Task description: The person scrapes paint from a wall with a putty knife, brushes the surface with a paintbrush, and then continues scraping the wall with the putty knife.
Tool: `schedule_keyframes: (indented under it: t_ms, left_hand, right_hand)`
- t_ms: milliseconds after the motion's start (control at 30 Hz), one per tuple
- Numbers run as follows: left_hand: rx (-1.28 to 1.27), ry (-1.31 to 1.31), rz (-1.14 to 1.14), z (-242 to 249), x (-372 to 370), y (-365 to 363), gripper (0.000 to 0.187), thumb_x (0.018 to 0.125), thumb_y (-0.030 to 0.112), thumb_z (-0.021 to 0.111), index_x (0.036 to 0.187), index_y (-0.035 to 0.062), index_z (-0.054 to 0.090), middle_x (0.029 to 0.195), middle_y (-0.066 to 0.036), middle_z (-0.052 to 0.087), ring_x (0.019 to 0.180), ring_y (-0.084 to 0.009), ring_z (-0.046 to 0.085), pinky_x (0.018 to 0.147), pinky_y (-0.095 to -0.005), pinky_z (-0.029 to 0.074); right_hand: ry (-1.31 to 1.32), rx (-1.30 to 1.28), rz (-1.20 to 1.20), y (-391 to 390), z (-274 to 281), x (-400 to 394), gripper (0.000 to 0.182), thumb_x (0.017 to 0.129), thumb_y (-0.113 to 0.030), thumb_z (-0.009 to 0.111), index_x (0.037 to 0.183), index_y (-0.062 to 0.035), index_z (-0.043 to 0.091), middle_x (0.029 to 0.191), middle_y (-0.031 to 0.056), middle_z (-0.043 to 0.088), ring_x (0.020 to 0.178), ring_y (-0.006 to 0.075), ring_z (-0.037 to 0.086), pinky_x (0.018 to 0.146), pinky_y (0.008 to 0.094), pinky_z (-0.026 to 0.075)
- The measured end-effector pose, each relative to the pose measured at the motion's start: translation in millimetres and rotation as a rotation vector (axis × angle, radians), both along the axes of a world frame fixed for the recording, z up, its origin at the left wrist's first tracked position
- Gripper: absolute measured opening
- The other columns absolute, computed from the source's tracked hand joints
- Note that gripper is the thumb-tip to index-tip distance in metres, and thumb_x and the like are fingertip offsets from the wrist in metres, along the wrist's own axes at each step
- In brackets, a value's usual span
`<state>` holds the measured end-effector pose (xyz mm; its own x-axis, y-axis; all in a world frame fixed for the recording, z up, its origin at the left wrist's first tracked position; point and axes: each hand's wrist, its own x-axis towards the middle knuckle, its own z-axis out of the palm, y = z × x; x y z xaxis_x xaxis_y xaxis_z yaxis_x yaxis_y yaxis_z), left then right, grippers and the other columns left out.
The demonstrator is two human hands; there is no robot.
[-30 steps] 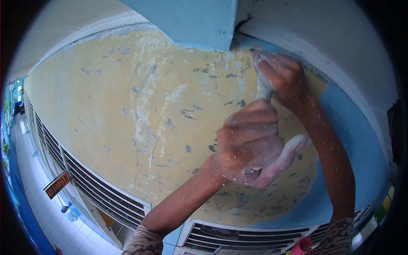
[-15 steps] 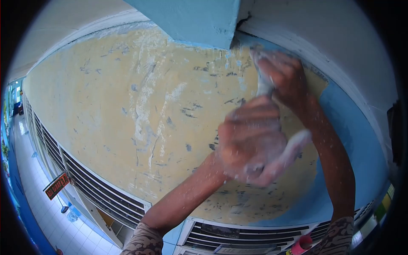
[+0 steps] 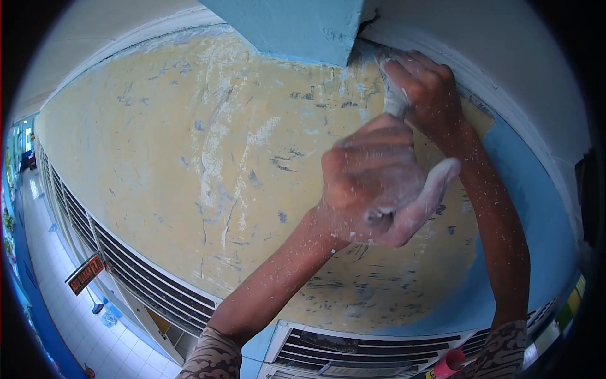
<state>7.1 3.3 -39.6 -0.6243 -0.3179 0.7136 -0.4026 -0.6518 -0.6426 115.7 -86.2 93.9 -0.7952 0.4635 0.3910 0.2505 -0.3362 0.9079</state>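
A patch of yellowish wall (image 3: pixel 151 158) with scraped marks and white streaks fills the middle of the view. My left hand (image 3: pixel 372 183), coated in pale dust, has its fingers curled round the lower end of what looks like a scraper (image 3: pixel 396 101), its thumb sticking out to the right. Higher up, my right hand (image 3: pixel 426 85) is closed on the tool's upper part, close to the corner under the ceiling. The tool's tip is mostly hidden by the right hand's fingers. White specks cover both forearms.
A light blue beam (image 3: pixel 297 31) juts down just left of my right hand. Blue paint (image 3: pixel 505 189) borders the patch on the right. Slatted vents (image 3: pixel 170 284) run below. A hanging sign (image 3: pixel 86 275), a tiled floor (image 3: pixel 69 322) and a pink tube (image 3: pixel 449 361) lie lower down.
Both hands have moved upward together with the tool, bringing the right hand nearer the ceiling corner. The view has shifted slightly.
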Motion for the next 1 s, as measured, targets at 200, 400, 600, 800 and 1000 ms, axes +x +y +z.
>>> schedule_keyframes:
  t_ms: [200,400,600,800,1000]
  left_hand:
    - [0.028,0.043,0.029,-14.0,3.0,2.7,0.018,0.079,0.001,0.069,0.064,0.0027,0.059,0.055,-0.007,0.052,0.050,-0.0222,0.055,0.052,-0.0324,0.053]
    - [-0.008,0.098,-0.143,-21.3,-7.5,-4.3,0.029,0.078,-0.004,0.069,0.055,0.0038,0.053,0.053,-0.006,0.050,0.048,-0.0207,0.051,0.050,-0.0349,0.049]
    - [-0.029,0.071,-0.151,-9.4,-16.5,-13.4,0.029,0.077,-0.005,0.069,0.054,0.0027,0.054,0.052,-0.005,0.050,0.049,-0.0211,0.052,0.053,-0.0342,0.050]
    - [-0.006,-0.262,0.100,9.1,12.7,9.8,0.022,0.073,-0.003,0.073,0.057,0.0102,0.066,0.052,0.002,0.053,0.050,-0.0144,0.051,0.049,-0.0292,0.037]
    - [0.011,0.044,-0.147,-7.1,-13.3,1.9,0.028,0.074,-0.009,0.071,0.055,0.0053,0.057,0.049,-0.003,0.050,0.046,-0.0170,0.050,0.047,-0.0311,0.039]
  right_hand:
    - [-0.034,0.024,0.077,8.2,-11.1,-4.2,0.017,0.079,-0.005,0.065,0.095,-0.0022,0.068,0.094,0.0111,0.072,0.087,0.0264,0.070,0.068,0.0371,0.058]
    - [-0.067,0.019,0.061,8.6,-18.0,-7.0,0.014,0.081,-0.006,0.065,0.093,-0.0026,0.069,0.090,0.0092,0.072,0.085,0.0245,0.070,0.066,0.0352,0.058]
    - [0.019,-0.046,0.064,6.6,-19.1,-7.1,0.014,0.080,-0.006,0.066,0.094,-0.0029,0.069,0.090,0.0088,0.072,0.085,0.0235,0.070,0.065,0.0352,0.058]
    - [-0.031,0.015,0.088,18.2,2.6,-9.8,0.015,0.075,-0.005,0.066,0.091,-0.0038,0.067,0.088,0.0094,0.071,0.082,0.0245,0.070,0.063,0.0357,0.057]
    - [-0.028,-0.008,0.115,15.8,-14.9,-8.5,0.017,0.074,-0.004,0.066,0.091,-0.0035,0.066,0.086,0.0107,0.070,0.083,0.0270,0.069,0.065,0.0371,0.056]
